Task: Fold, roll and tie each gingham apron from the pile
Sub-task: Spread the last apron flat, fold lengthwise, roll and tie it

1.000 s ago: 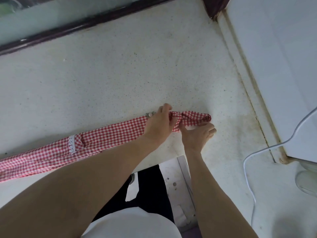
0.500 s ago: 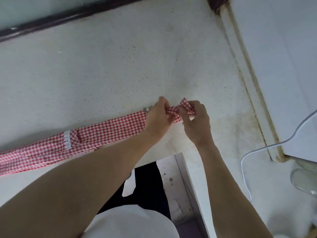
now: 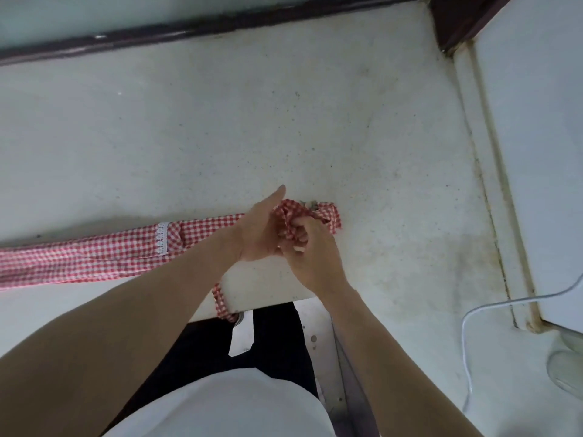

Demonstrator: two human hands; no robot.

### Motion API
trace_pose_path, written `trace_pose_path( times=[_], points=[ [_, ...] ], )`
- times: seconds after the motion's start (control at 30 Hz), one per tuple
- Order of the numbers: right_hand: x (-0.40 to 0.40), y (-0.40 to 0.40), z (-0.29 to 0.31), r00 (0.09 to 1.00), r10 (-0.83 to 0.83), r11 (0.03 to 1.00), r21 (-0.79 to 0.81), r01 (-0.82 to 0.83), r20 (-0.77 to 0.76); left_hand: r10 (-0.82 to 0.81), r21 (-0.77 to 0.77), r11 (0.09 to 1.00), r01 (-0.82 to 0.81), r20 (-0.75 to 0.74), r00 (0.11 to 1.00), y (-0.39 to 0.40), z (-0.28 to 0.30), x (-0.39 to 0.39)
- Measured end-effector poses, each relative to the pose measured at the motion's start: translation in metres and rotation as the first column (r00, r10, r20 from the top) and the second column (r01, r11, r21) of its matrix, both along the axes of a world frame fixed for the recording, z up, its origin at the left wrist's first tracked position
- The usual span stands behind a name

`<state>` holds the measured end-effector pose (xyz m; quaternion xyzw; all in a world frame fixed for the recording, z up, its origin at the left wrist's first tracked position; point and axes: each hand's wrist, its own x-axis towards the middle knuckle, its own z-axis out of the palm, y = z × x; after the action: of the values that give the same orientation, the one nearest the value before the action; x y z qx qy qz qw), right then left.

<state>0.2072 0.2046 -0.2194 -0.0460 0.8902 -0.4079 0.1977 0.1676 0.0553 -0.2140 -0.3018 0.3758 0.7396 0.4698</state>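
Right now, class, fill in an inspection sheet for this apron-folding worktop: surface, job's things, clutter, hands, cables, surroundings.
Surface: pale speckled worktop, stained brownish towards its right side.
Job's things: one red gingham apron folded into a long strip with a white lace trim; its right end is bunched into a roll; a strap hangs over the front edge. No pile in view.
Clutter: nothing seen.
Hands: left hand and right hand both grip the bunched end.
Cables: white cable loops at the right.
Surroundings: dark window frame behind; white appliance at right.
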Motion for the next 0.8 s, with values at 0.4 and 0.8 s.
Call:
trace_pose_path(
  times=[0.4,0.8],
  points=[
    [-0.026,0.025,-0.02,0.972,0.122,0.981,0.173,-0.087,-0.202,0.061,-0.474,0.877,-0.083,-0.06,0.996,-0.028,-0.004,0.015],
    [0.001,-0.002,-0.049,0.928,0.236,0.862,0.502,-0.064,-0.287,-0.656,-0.917,0.393,-0.063,-0.328,0.679,-0.061,-0.005,0.047]
  ],
)
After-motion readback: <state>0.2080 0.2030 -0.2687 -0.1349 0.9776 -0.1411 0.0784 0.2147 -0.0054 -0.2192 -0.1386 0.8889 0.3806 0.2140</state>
